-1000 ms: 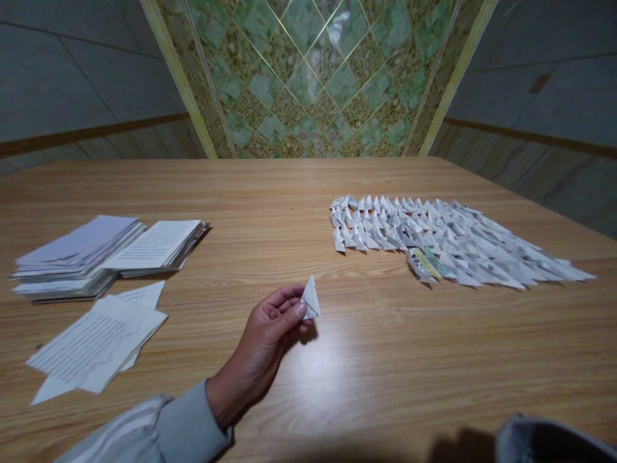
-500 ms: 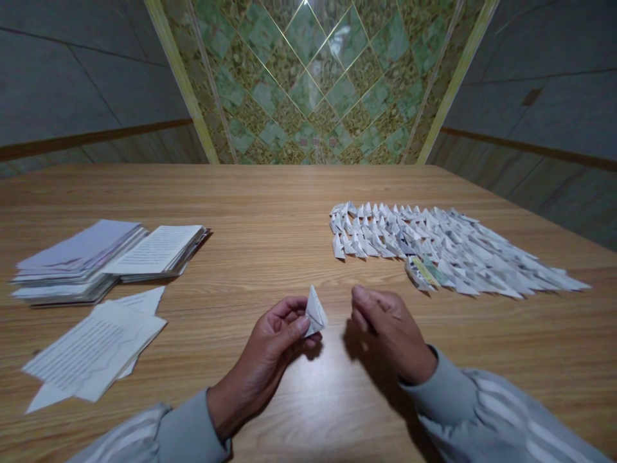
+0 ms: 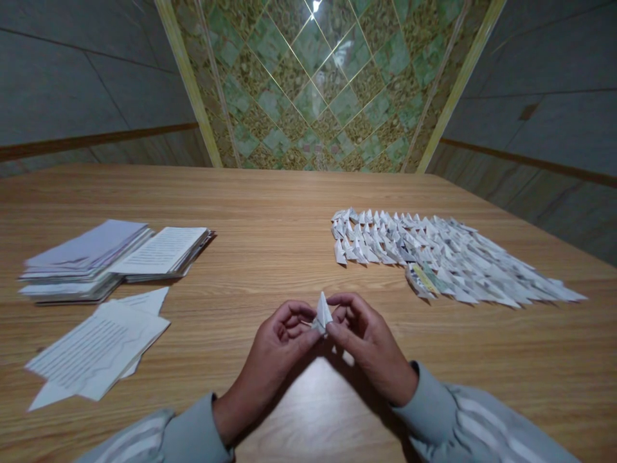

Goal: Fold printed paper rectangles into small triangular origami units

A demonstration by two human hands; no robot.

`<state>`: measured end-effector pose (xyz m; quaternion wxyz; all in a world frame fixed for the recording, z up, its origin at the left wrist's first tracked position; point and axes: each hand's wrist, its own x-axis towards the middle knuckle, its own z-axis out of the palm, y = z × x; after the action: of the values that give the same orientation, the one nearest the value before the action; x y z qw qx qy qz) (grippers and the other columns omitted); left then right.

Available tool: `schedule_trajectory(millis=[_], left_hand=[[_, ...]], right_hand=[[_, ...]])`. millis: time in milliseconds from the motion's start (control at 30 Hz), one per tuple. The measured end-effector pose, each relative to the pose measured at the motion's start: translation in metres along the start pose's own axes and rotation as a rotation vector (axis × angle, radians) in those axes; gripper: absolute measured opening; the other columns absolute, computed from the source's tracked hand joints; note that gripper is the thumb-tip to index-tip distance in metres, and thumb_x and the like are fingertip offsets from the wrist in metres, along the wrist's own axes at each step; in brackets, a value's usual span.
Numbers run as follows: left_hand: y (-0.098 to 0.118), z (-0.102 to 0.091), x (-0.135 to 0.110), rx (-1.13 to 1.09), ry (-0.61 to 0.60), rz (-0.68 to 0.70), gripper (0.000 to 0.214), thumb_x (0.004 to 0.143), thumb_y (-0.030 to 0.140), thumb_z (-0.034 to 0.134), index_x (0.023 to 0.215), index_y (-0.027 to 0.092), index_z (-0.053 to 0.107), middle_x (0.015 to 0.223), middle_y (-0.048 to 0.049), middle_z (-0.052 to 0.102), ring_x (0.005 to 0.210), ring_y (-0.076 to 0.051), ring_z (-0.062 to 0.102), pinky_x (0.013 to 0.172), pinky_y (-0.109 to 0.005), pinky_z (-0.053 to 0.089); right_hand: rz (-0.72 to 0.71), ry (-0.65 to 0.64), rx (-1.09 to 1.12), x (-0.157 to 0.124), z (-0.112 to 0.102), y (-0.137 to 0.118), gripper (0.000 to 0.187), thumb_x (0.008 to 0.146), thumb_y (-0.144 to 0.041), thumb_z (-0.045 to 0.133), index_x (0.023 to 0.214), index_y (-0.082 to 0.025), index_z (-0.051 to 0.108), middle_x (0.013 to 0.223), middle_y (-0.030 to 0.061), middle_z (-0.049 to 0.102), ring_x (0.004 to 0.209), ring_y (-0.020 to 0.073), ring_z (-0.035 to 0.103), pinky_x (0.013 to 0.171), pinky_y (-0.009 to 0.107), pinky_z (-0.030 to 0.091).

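Note:
A small folded paper boat (image 3: 322, 311) points upward between my two hands, above the middle of the table. My left hand (image 3: 284, 341) pinches its left side with thumb and fingers. On its right side, my right hand (image 3: 367, 337) grips it the same way, thumb at the lower corner. Rows of similar folded paper pieces (image 3: 443, 257) lie beyond my right hand, white and grey, with one yellow-and-green piece at the near edge. My fingertips hide the lower edges of the held piece.
At the left stand a stack of paper sheets (image 3: 87, 247) and a smaller printed stack (image 3: 164, 251). Loose printed sheets (image 3: 99, 347) overlap in front of them. The wooden table (image 3: 270, 212) reaches back to a tiled wall (image 3: 313, 96).
My right hand has moved left and taken hold of the folded paper's right side. The paper has turned more upright and shifted slightly right with my left hand.

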<state>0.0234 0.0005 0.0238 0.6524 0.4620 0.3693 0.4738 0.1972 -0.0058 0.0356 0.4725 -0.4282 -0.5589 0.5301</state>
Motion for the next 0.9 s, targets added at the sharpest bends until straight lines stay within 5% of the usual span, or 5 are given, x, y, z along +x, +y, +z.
schedule_trajectory(millis=[400,533,700,900], left_hand=[[0.0037,0.0044,-0.0038,0.125,0.026,0.056,0.038,0.079,0.021,0.075,0.111,0.021,0.055,0.094,-0.0051,0.072,0.083,-0.018,0.067,0.074,-0.028,0.052],[0.0017,0.0034,-0.0047,0.169,0.051,0.097,0.027,0.077,0.020,0.075,0.100,0.021,0.061,0.090,-0.0027,0.070,0.078,-0.017,0.066,0.069,-0.025,0.051],[0.0044,0.0036,-0.0072,0.331,0.002,0.187,0.005,0.081,0.020,0.071,0.084,0.019,0.067,0.082,-0.0045,0.071,0.072,-0.019,0.066,0.065,-0.027,0.051],[0.0063,0.0009,-0.0082,0.449,0.054,0.312,0.007,0.083,0.016,0.067,0.079,0.021,0.070,0.097,-0.0087,0.075,0.092,-0.025,0.069,0.083,-0.033,0.050]], right_hand=[[0.008,0.022,-0.014,-0.0004,0.0011,-0.0033,0.038,0.086,-0.042,0.065,0.113,-0.018,0.052,0.076,-0.0031,0.054,0.066,0.0131,0.051,0.061,0.026,0.041],[-0.041,0.129,-0.049,0.0013,-0.0011,-0.0012,0.026,0.088,-0.043,0.062,0.088,-0.018,0.055,0.070,-0.0039,0.051,0.064,0.0125,0.048,0.060,0.025,0.039],[-0.075,0.164,-0.141,0.0015,-0.0037,-0.0051,0.033,0.088,-0.045,0.061,0.070,-0.019,0.050,0.062,-0.0046,0.046,0.058,0.0120,0.043,0.055,0.024,0.035],[-0.105,-0.014,-0.247,-0.0040,-0.0033,-0.0085,0.022,0.091,-0.039,0.057,0.096,-0.018,0.059,0.070,-0.0027,0.056,0.063,0.0134,0.052,0.057,0.024,0.038]])
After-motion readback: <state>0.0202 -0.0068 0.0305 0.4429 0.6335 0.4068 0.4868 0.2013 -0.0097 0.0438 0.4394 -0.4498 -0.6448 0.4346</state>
